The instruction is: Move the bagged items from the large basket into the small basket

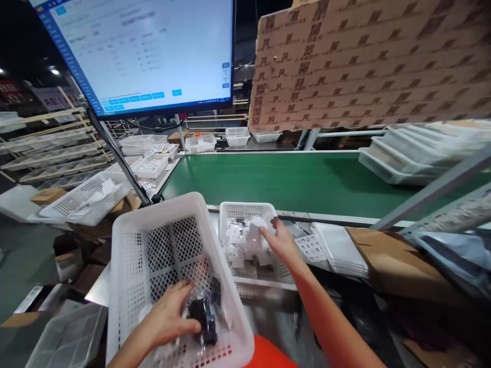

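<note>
My left hand [171, 313] is inside a large white mesh basket [161, 213], which is tilted toward me. Its thumb and fingers are apart, and the thumb touches a clear plastic bag with black items [205, 319] at the basket's near end. To the right sits a smaller white basket [245, 206] filled with several clear bags and small white packets [251, 240]. Over its right rim reaches my right hand [283, 243], thumb and fingers spread beside the white packets. Whether it touches one is unclear.
A green conveyor belt [268, 176] runs behind the baskets. Above stand a monitor [146, 56] and a cardboard panel [364, 66]. Stacked trays [402, 153] rest on the belt's right side. White envelopes [339, 248] and a cardboard box [387, 260] lie right; another mesh basket [86, 199] is left.
</note>
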The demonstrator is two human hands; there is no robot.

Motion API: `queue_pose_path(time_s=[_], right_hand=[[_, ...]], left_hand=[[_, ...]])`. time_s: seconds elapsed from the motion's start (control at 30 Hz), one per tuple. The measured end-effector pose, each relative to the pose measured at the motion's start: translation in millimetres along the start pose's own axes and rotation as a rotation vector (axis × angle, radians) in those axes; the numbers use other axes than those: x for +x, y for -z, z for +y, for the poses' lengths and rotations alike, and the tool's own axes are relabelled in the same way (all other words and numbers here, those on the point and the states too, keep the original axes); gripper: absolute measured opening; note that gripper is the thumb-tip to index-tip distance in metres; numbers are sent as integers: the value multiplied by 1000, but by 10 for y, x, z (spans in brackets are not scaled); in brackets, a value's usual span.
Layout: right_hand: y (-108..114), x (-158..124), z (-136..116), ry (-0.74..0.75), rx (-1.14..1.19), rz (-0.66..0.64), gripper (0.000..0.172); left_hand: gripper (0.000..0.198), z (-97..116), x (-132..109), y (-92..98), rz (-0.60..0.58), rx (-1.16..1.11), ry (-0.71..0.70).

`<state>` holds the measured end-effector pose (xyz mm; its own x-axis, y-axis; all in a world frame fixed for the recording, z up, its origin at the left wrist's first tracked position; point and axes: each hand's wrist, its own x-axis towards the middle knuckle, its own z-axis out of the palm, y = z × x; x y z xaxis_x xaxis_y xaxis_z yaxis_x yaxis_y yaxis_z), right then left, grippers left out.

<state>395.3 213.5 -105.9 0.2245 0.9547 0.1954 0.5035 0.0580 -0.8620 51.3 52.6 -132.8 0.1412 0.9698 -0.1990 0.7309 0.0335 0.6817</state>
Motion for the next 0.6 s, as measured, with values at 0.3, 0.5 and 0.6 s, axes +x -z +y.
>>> queue_pose_path(time_s=[0.3, 0.5, 0.6], right_hand=[[-43, -954, -638, 291, 340, -588, 56], [-146, -1186, -907, 268, 645, -830, 52], [58, -832, -679, 176, 577, -598, 51]], left_hand=[[42, 437, -10, 307, 203, -292, -39], [87, 558, -75, 263, 400, -315, -447], [119, 275, -99, 205, 212, -74, -533]])
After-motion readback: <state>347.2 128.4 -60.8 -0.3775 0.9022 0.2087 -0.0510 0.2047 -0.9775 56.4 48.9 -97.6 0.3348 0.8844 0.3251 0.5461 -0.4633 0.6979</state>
